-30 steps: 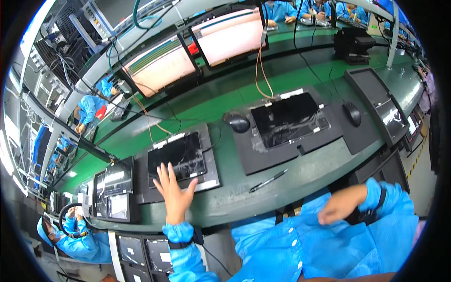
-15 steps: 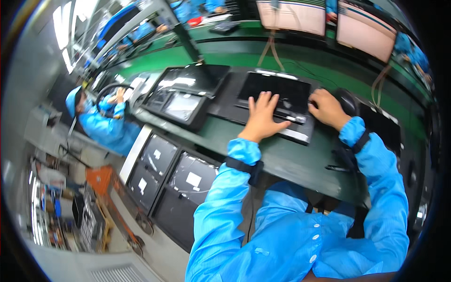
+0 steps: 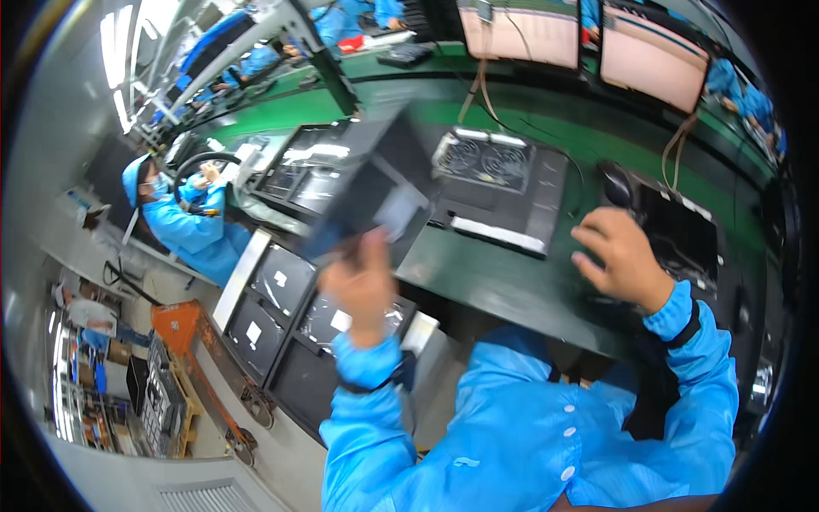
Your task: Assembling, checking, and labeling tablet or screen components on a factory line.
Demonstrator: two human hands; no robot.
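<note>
Holding panel (image 3: 368, 183) just beyond left hand (image 3: 362, 286), apparently edge-gripped to spare its face; right hand (image 3: 624, 263) empty, loosely curled.

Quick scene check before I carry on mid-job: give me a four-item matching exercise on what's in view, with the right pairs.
Things:
1. blurred dark panel
2. pallet jack
3. right hand
4. computer mouse

Descriptions:
A. orange
B. black and rounded
C. tilted, in the left hand's grasp
D. open, holding nothing

Right pairs: 1-C, 2-A, 3-D, 4-B
</note>
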